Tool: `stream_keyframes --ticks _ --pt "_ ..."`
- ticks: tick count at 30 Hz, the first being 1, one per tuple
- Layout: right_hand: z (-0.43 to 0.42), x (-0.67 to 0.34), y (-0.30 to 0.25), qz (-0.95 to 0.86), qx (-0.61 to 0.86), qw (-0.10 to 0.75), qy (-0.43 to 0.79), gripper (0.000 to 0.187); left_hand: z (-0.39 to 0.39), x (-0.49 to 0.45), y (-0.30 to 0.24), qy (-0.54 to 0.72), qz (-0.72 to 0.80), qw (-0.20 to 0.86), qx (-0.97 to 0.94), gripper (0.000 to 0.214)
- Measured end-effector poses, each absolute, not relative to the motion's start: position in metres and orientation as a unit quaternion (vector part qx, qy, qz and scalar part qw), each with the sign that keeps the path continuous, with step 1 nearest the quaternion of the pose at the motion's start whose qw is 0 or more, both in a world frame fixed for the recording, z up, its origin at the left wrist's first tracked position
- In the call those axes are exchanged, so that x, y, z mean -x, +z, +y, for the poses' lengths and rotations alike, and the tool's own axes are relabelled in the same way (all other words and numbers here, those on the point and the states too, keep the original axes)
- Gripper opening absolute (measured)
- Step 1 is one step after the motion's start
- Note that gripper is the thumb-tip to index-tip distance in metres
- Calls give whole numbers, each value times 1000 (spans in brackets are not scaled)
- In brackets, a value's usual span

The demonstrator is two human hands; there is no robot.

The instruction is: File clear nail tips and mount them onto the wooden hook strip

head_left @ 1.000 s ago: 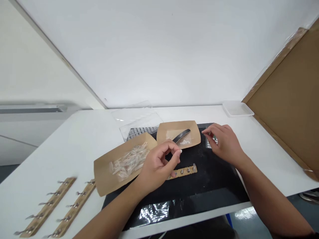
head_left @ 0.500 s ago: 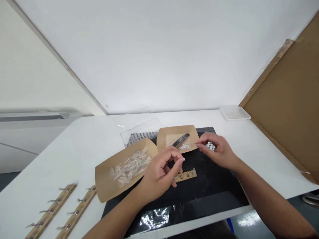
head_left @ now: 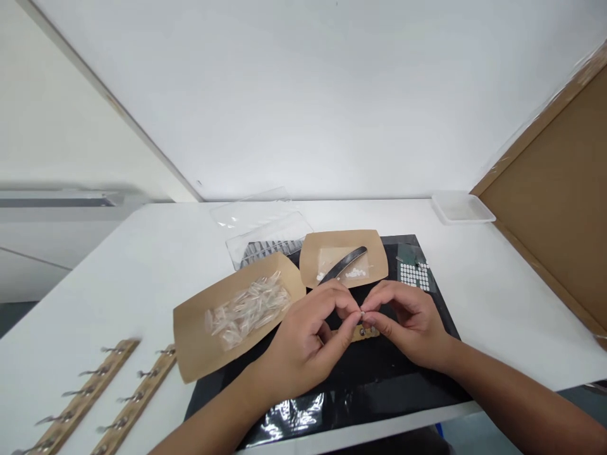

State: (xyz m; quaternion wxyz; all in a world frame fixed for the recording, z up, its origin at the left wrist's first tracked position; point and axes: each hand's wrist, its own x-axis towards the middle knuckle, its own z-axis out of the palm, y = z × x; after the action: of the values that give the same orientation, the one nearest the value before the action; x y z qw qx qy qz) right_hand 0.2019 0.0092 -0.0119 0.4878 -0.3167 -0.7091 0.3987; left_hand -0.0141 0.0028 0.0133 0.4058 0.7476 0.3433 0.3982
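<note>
My left hand [head_left: 303, 341] and my right hand [head_left: 408, 323] meet above the black mat [head_left: 403, 373], fingertips together on a small white dot [head_left: 363, 313]. Below them, a wooden strip with small clips [head_left: 363, 333] is mostly hidden by my fingers. Nearest my left hand, a kraft paper tray [head_left: 190, 338] holds clear false nail tips [head_left: 246, 313]. Beyond my fingers, a second kraft tray [head_left: 374, 249] holds a black curved nail file [head_left: 344, 265] and small white pieces [head_left: 355, 273]. A sheet of white dots [head_left: 414, 277] lies on the mat, past my right hand.
Two wooden strips with metal clips [head_left: 83, 395] lie at the lower left of the white table [head_left: 142, 265]. A clear plastic case [head_left: 270, 240] is at the back, with a white tray [head_left: 462, 208] at the back right. A cardboard panel [head_left: 550, 183] stands at the right.
My right hand has moved left from above the sheet of dots to my left hand's fingertips, uncovering the sheet. My left hand has moved slightly right and up.
</note>
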Motion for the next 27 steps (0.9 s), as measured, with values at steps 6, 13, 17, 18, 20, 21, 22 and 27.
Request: stream_keyframes --ticks 6,13,17,18,20,21,22,27 --pt "9 -202 -10 -741 306 493 338 9 2 11 11 412 356 365 -755 12" --pt "0 -193 -11 -739 316 498 325 8 3 10 4 462 328 249 -785 14" --pt "-2 -193 -13 -725 323 508 336 10 1 11 3 452 320 257 -792 13" --pt "-1 -194 -13 -722 320 511 339 11 1 12 3 449 319 258 -794 13" --pt "0 -195 -13 -722 311 514 344 13 2 12 3 444 319 262 -795 12" --pt "0 -196 -13 -724 307 513 345 15 2 13 3 443 318 264 -796 12" --pt "1 -197 -13 -726 305 510 347 16 2 13 3 441 317 267 -796 11" --pt "2 -197 -11 -731 313 495 351 9 2 14 3 414 328 284 -800 9"
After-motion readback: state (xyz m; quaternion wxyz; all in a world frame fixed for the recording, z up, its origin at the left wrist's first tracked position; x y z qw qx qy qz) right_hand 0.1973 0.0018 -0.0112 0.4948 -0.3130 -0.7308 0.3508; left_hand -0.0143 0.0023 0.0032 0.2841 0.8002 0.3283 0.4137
